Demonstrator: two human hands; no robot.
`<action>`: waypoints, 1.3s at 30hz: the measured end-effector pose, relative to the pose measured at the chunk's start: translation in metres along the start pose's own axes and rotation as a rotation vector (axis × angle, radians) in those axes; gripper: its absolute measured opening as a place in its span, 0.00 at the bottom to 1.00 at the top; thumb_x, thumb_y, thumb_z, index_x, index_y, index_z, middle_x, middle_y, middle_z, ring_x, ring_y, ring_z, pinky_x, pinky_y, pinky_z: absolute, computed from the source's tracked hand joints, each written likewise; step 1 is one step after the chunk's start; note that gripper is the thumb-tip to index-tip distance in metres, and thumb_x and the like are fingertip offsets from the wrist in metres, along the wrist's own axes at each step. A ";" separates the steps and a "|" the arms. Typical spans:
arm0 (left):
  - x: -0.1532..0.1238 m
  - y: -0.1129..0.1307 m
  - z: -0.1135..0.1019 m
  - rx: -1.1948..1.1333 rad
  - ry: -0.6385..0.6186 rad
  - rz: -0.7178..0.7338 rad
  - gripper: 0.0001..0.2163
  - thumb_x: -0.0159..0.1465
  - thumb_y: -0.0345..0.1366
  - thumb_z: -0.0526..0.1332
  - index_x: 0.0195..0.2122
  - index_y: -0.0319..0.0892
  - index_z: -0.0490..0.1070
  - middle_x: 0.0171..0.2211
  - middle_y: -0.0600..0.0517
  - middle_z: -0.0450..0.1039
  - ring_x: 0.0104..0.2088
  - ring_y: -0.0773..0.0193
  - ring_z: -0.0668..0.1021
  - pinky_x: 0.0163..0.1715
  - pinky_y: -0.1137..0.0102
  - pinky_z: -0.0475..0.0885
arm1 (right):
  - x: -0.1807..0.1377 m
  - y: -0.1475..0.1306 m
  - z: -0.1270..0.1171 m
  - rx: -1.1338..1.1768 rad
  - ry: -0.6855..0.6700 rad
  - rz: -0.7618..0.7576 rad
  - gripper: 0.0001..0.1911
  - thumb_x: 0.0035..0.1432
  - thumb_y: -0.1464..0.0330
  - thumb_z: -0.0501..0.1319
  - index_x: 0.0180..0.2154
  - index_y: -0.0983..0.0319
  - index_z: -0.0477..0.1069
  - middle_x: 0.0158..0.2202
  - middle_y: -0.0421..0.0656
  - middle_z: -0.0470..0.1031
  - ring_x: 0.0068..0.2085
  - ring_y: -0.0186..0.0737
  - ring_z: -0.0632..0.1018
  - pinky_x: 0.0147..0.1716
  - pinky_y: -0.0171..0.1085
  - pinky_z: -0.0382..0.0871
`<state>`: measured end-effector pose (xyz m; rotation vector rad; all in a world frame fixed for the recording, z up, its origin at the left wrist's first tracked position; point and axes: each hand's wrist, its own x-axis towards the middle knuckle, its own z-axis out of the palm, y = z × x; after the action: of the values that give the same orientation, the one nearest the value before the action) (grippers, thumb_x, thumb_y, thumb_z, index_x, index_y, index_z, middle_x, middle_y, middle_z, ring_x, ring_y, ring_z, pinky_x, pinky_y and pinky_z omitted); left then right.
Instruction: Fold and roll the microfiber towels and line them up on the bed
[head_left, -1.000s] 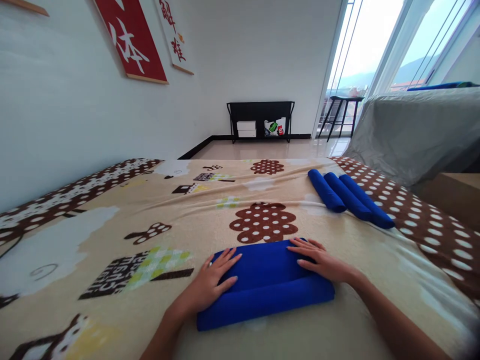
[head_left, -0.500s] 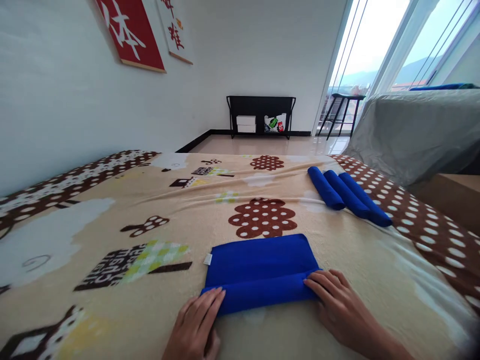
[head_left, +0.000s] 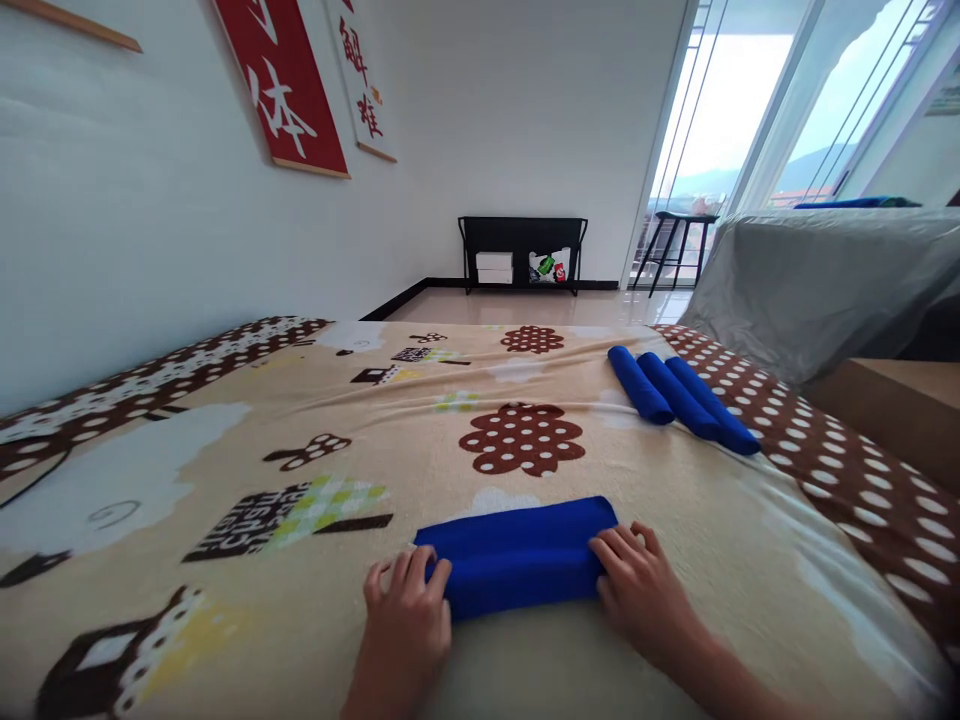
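Note:
A blue towel (head_left: 517, 555) lies partly rolled on the patterned blanket (head_left: 300, 430) in front of me. My left hand (head_left: 409, 610) curls its fingers over the roll's left end. At the right end my right hand (head_left: 637, 590) does the same, fingers bent onto the roll. A short flat flap of the towel still shows beyond the roll. Three rolled blue towels (head_left: 679, 398) lie side by side farther off on the right.
A grey covered piece of furniture (head_left: 825, 280) stands to the right of the bed. A black shelf (head_left: 523, 253) with white boxes is against the far wall, and red and white banners (head_left: 300, 90) hang on the left wall. Glass doors open at the back right.
Both hands have rolled the towel away from me, so the roll is thicker and much less flat cloth shows. The camera has tilted slightly.

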<state>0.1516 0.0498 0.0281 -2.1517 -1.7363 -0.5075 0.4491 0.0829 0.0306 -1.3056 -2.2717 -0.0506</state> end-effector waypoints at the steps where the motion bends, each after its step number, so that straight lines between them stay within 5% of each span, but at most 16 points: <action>1: 0.004 0.013 0.001 0.017 0.037 0.009 0.19 0.55 0.24 0.53 0.44 0.46 0.74 0.45 0.43 0.77 0.47 0.48 0.76 0.51 0.47 0.60 | 0.002 -0.010 0.007 -0.021 0.056 -0.035 0.21 0.54 0.79 0.52 0.46 0.60 0.72 0.45 0.48 0.77 0.48 0.49 0.75 0.53 0.53 0.59; 6: 0.024 0.067 0.007 -0.149 -0.002 0.247 0.22 0.61 0.28 0.53 0.57 0.39 0.68 0.52 0.42 0.75 0.54 0.53 0.74 0.55 0.57 0.64 | 0.006 -0.041 0.026 -0.006 0.059 -0.292 0.32 0.58 0.76 0.52 0.65 0.63 0.58 0.62 0.50 0.65 0.62 0.48 0.67 0.59 0.48 0.62; 13: -0.006 0.003 0.000 -0.012 -0.035 0.286 0.28 0.67 0.36 0.54 0.68 0.48 0.52 0.66 0.51 0.61 0.64 0.59 0.65 0.65 0.60 0.48 | -0.019 0.026 -0.002 -0.203 -0.094 -0.250 0.34 0.65 0.68 0.53 0.69 0.64 0.46 0.67 0.47 0.56 0.67 0.43 0.60 0.63 0.49 0.58; 18: 0.007 0.015 0.001 -0.042 -0.150 0.188 0.32 0.57 0.28 0.55 0.65 0.40 0.59 0.65 0.44 0.61 0.64 0.52 0.66 0.65 0.52 0.51 | -0.005 0.024 0.008 -0.183 -0.059 -0.165 0.27 0.59 0.74 0.54 0.61 0.65 0.64 0.60 0.49 0.68 0.63 0.45 0.67 0.65 0.50 0.52; 21: 0.035 0.023 -0.003 -0.107 -0.291 0.089 0.25 0.57 0.29 0.56 0.58 0.36 0.68 0.60 0.41 0.68 0.61 0.51 0.69 0.61 0.52 0.60 | 0.023 0.019 0.010 -0.163 -0.094 -0.082 0.14 0.57 0.72 0.57 0.45 0.62 0.75 0.50 0.48 0.76 0.58 0.46 0.71 0.64 0.50 0.52; 24: 0.064 0.015 -0.016 -0.128 -0.383 0.091 0.17 0.59 0.32 0.56 0.48 0.38 0.75 0.52 0.42 0.76 0.57 0.50 0.73 0.58 0.52 0.65 | 0.050 0.018 0.004 -0.216 -0.150 -0.045 0.09 0.58 0.70 0.58 0.37 0.62 0.76 0.50 0.51 0.74 0.59 0.49 0.69 0.63 0.53 0.53; 28: 0.091 0.014 -0.022 -0.101 -0.364 0.132 0.19 0.58 0.31 0.57 0.50 0.37 0.73 0.51 0.39 0.75 0.53 0.48 0.75 0.56 0.52 0.67 | 0.073 0.004 0.011 -0.256 -0.161 -0.065 0.19 0.60 0.73 0.54 0.51 0.66 0.72 0.56 0.55 0.71 0.62 0.50 0.66 0.64 0.53 0.52; 33: 0.089 0.036 0.007 -0.128 -0.338 0.186 0.27 0.62 0.31 0.55 0.63 0.35 0.60 0.62 0.39 0.65 0.62 0.51 0.67 0.63 0.54 0.58 | 0.080 -0.008 0.035 -0.087 -0.218 -0.270 0.32 0.64 0.63 0.55 0.66 0.68 0.55 0.65 0.53 0.59 0.66 0.48 0.60 0.65 0.49 0.52; 39: 0.059 -0.024 0.030 -0.110 -0.179 0.205 0.27 0.69 0.45 0.53 0.68 0.49 0.51 0.64 0.46 0.63 0.62 0.53 0.66 0.62 0.51 0.56 | 0.064 0.050 0.030 -0.025 -0.205 -0.226 0.35 0.67 0.58 0.54 0.69 0.62 0.46 0.66 0.50 0.59 0.66 0.47 0.61 0.64 0.51 0.55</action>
<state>0.1414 0.1194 0.0304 -2.4872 -1.5812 -0.3743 0.4518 0.1687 0.0223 -1.1041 -2.5929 -0.0245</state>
